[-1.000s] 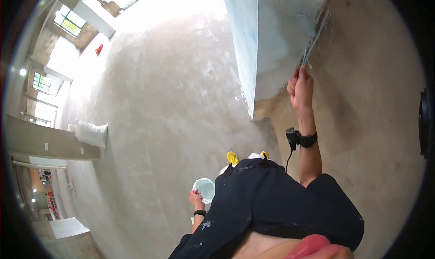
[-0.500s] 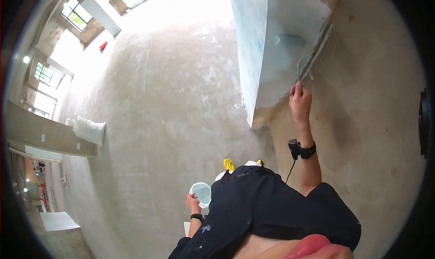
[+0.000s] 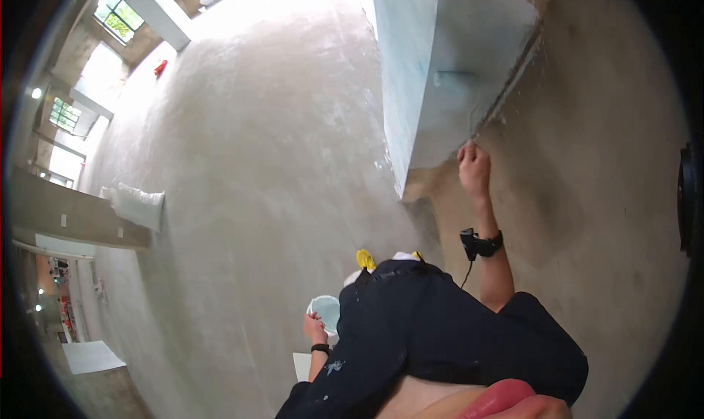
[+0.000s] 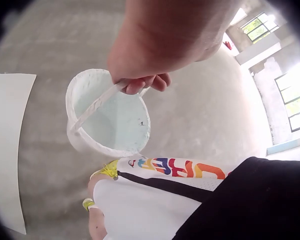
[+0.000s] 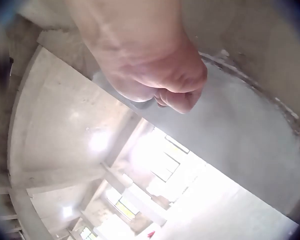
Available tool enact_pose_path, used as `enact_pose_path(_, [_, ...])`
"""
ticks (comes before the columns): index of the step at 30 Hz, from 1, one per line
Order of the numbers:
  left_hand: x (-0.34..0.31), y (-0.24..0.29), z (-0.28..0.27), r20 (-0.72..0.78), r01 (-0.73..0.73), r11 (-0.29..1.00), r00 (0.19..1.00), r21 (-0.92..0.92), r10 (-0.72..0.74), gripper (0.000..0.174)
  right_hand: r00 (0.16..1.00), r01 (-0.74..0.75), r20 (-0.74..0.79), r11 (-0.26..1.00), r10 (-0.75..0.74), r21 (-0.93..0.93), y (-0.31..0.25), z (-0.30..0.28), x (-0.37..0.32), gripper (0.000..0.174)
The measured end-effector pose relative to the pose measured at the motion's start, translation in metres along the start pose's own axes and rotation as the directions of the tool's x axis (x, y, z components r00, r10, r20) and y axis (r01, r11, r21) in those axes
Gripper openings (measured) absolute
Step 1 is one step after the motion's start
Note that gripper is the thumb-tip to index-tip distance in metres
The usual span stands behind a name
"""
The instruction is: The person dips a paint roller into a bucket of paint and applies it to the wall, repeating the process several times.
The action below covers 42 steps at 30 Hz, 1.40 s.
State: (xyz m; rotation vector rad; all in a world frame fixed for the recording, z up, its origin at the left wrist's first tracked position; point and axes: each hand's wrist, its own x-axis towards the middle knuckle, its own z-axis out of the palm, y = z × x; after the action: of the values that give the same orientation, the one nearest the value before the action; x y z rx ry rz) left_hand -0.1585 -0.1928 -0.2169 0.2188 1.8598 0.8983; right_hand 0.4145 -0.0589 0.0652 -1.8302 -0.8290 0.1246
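Note:
My left hand grips the handle of a white bucket, which hangs at my side. In the left wrist view, the fingers curl round the coated handle, and pale bluish liquid shows inside. Out in front, my right hand is closed round the handle of a paint roller, whose head lies over the pale painted wall face. The right wrist view shows this hand as a fist close to the painted surface; the roller's handle is mostly hidden.
The painted block's corner edge juts toward me. Bare grey wall stands to the right. On the floor lie a white sack and a white sheet; a white board is by the bucket. A small red object lies far off.
My right hand has drawn back toward me, and the roller head has come down the painted face from near its top. The left hand keeps the bucket at my side.

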Motion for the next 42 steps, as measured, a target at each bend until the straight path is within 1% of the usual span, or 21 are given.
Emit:
enact_pose_path(2, [0.001,-0.001,-0.003,0.047,-0.016,1.0,0.999,-0.017,0.016,0.035,0.999,-0.027,0.041,0.997,0.03,-0.078,0.019,0.004,-0.019,0.044])
enact_pose_path(4, [0.009,-0.013,-0.008,0.107,-0.301,0.93,0.953,0.21,0.284,0.035,0.976,-0.157,0.136,0.984,0.167,-0.081,0.025,0.006,-0.028,0.044])
enact_pose_path(6, [0.0,0.005,0.0,-0.011,-0.042,0.997,0.999,0.072,0.043,0.036,0.982,-0.119,0.135,0.986,0.134,-0.119,0.044,0.01,-0.034,0.045])
enact_pose_path(8, [0.004,0.007,-0.002,0.014,-0.037,0.995,0.999,0.092,0.036,0.037,0.988,-0.074,0.125,0.987,0.092,-0.14,0.064,0.011,-0.034,0.045])
enact_pose_path(10, [-0.001,0.011,-0.001,0.017,-0.024,0.996,1.0,0.082,0.022,0.037,0.95,-0.249,0.187,0.968,0.249,-0.027,0.073,0.008,-0.033,0.042])
enact_pose_path(11, [-0.002,0.014,0.002,0.022,-0.033,0.997,0.999,0.071,0.032,0.037,0.949,-0.247,0.194,0.968,0.25,-0.039,0.075,0.005,-0.034,0.042])
enact_pose_path(13, [-0.005,0.017,0.006,0.024,-0.025,0.996,0.999,0.084,0.023,0.036,0.843,-0.518,0.227,0.849,0.487,0.106,0.057,-0.007,-0.038,0.04])
enact_pose_path(14, [-0.006,0.019,0.009,0.029,-0.029,0.995,0.999,0.098,0.027,0.036,0.84,-0.521,0.233,0.849,0.491,0.091,0.053,-0.011,-0.037,0.04])
enact_pose_path(16, [-0.01,0.027,0.014,0.007,0.019,0.99,1.0,0.139,-0.02,0.035,0.804,-0.591,0.272,0.762,0.529,0.266,0.044,-0.022,-0.037,0.035])
enact_pose_path(17, [-0.011,0.027,0.014,0.046,0.003,0.992,0.999,0.127,-0.009,0.034,0.81,-0.586,0.237,0.763,0.537,0.274,0.037,-0.026,-0.038,0.029])
enact_pose_path(18, [-0.011,0.028,0.014,0.086,-0.013,0.993,0.996,0.114,0.003,0.034,0.802,-0.595,0.242,0.762,0.546,0.256,0.032,-0.032,-0.037,0.029])
enact_pose_path(21, [-0.006,0.028,0.01,0.128,0.002,0.991,0.992,0.137,-0.02,0.034,0.809,-0.588,0.207,0.76,0.551,0.277,0.019,-0.053,-0.033,0.023])
enact_pose_path(22, [-0.001,0.026,0.009,0.113,0.015,0.989,0.993,0.147,-0.032,0.034,0.812,-0.584,0.182,0.763,0.555,0.276,0.013,-0.058,-0.031,0.021])
enact_pose_path(25, [0.014,0.022,0.004,0.123,0.022,0.986,0.991,0.165,-0.043,0.034,0.813,-0.58,0.131,0.767,0.568,0.275,0.006,-0.068,-0.024,0.02])
enact_pose_path(27, [0.019,0.024,0.004,0.111,0.062,0.987,0.991,0.15,-0.079,0.035,0.855,-0.514,0.094,0.812,0.51,0.278,0.002,-0.075,-0.02,0.02])
enact_pose_path(30, [0.037,0.013,-0.003,0.134,0.096,0.987,0.984,0.131,-0.114,0.036,0.865,-0.494,0.063,0.821,0.499,0.287,-0.01,-0.077,-0.019,0.021])
enact_pose_path(34, [0.041,0.013,-0.008,0.168,0.048,0.967,0.981,0.249,-0.092,0.036,0.858,-0.508,0.081,0.814,0.507,0.282,-0.026,-0.073,-0.011,0.021])
enact_pose_path(36, [0.043,0.004,-0.01,0.15,-0.072,0.936,0.988,0.344,0.021,0.039,0.869,-0.491,0.086,0.829,0.487,0.266,-0.018,-0.076,-0.011,0.022])
enact_pose_path(37, [0.045,0.002,-0.011,0.141,-0.057,0.95,0.99,0.308,0.014,0.037,0.869,-0.49,0.085,0.828,0.487,0.271,-0.013,-0.077,-0.012,0.022])
enact_pose_path(41, [0.05,0.001,-0.012,0.097,-0.112,0.954,0.991,0.278,0.088,0.035,0.878,-0.478,0.111,0.84,0.466,0.255,0.004,-0.082,-0.01,0.024])
enact_pose_path(42, [0.05,0.002,-0.011,0.104,-0.171,0.945,0.984,0.28,0.148,0.032,0.872,-0.49,0.13,0.836,0.473,0.247,0.01,-0.085,-0.009,0.024])
